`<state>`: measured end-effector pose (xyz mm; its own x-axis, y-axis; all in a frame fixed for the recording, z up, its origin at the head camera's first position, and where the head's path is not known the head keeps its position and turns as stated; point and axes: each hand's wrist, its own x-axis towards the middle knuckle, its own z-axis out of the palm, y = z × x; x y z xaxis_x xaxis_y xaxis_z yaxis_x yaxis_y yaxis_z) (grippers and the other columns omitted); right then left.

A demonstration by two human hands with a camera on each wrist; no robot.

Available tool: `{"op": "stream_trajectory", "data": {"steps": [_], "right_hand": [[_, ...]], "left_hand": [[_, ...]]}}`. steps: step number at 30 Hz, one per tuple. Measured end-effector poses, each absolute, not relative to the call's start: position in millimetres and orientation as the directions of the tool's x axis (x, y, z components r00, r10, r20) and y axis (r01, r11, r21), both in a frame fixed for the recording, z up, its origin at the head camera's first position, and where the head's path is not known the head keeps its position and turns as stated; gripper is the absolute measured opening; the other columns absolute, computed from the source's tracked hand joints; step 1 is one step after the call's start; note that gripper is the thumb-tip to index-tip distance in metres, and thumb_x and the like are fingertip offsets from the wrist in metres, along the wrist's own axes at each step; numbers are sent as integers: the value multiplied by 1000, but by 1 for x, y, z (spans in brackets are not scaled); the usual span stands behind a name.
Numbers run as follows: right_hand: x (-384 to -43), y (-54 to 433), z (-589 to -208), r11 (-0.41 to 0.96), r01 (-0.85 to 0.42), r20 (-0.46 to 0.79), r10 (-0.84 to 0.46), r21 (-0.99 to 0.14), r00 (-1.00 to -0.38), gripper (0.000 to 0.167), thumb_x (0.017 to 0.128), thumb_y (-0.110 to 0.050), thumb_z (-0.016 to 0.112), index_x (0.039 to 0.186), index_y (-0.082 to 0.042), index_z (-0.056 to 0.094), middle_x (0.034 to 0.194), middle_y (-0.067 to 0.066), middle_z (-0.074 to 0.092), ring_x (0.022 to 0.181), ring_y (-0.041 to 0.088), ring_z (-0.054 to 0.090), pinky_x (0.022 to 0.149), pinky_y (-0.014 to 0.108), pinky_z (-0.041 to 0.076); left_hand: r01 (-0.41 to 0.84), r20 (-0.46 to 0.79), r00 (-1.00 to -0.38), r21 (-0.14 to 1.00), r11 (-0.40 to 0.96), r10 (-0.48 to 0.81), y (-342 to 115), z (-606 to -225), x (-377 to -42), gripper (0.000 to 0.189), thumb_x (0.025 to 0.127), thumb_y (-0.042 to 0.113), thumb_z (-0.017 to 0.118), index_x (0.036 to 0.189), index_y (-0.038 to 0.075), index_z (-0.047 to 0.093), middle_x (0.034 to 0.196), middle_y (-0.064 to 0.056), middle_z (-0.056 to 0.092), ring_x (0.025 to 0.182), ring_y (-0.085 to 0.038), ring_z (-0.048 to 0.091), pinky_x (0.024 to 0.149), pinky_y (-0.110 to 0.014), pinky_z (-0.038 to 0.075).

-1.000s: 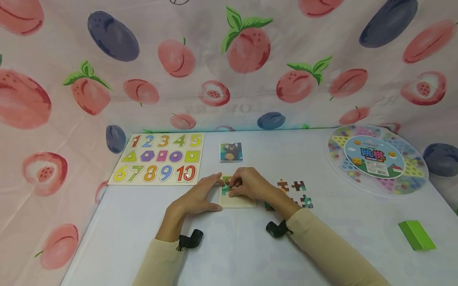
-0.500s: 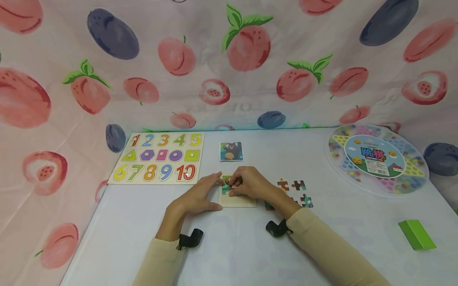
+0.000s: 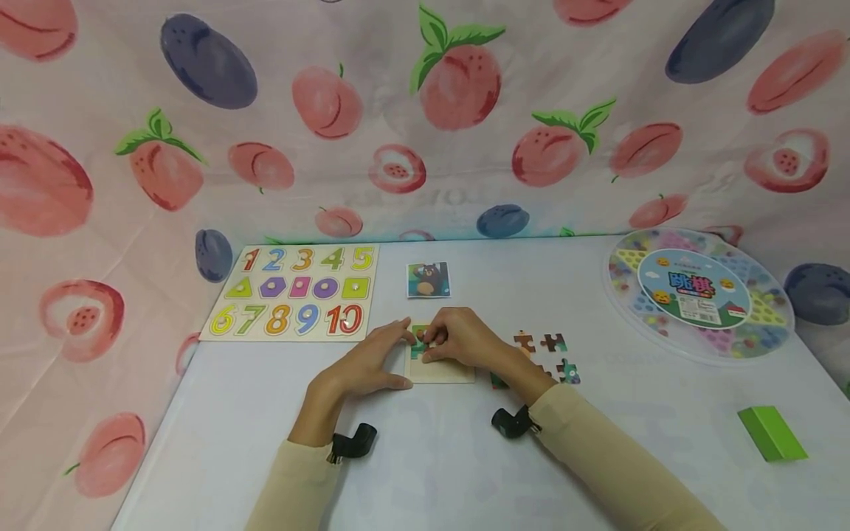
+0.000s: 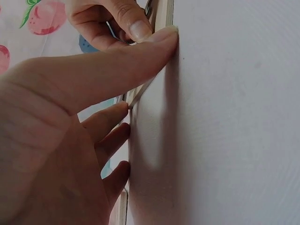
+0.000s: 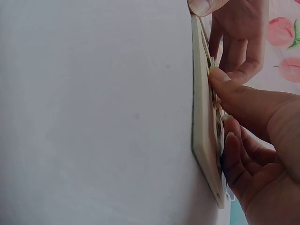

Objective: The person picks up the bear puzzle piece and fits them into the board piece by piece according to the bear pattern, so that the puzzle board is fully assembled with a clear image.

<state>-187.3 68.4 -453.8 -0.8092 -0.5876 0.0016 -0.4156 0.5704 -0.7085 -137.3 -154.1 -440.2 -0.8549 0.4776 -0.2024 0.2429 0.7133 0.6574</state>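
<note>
A small wooden puzzle board [image 3: 446, 375] lies flat before me, with green picture pieces [image 3: 417, 352] in its upper left part. My left hand [image 3: 358, 366] touches the board's left side, thumb at the near corner and fingers spread toward the far one. Over the board, my right hand [image 3: 465, 341] pinches a puzzle piece, mostly covered by its fingers. In the right wrist view the thumb [image 5: 229, 91] and fingertips press close to the pieces on the board. Several loose jigsaw pieces [image 3: 553, 343] lie to the right, some hidden behind the right wrist.
A bear picture card [image 3: 428, 281] lies beyond the board. Back left is a number-and-shape board [image 3: 313, 273]. A round Chinese checkers set [image 3: 694, 289] stands back right, and a green block [image 3: 772, 434] lies at the right. A fruit-print cloth [image 3: 438, 177] hangs behind the white table.
Both hands keep nearly the same places on the board. The whole head view has shifted very slightly.
</note>
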Motion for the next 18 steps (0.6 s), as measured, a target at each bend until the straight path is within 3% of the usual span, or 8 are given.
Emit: {"op": "stream_trajectory", "data": {"steps": [8, 18], "right_hand": [[-191, 83, -444, 550, -439, 43, -589, -710, -807, 23, 80, -24, 88, 98, -12, 79, 97, 1, 72, 83, 9, 65, 72, 19, 55], [-200, 131, -422, 622, -431, 51, -532, -653, -845, 29, 82, -23, 86, 108, -12, 78, 105, 5, 74, 90, 16, 66, 76, 27, 57]], "left_hand": [[243, -210, -854, 648, 722, 475, -154, -440, -138, 58, 81, 22, 87, 132, 17, 60, 171, -5, 28, 160, -31, 22, 131, -54, 21], [225, -214, -865, 642, 733, 453, -152, -441, -137, 61, 80, 21, 88, 133, 18, 60, 171, -3, 28, 160, -30, 22, 131, -53, 22]]}}
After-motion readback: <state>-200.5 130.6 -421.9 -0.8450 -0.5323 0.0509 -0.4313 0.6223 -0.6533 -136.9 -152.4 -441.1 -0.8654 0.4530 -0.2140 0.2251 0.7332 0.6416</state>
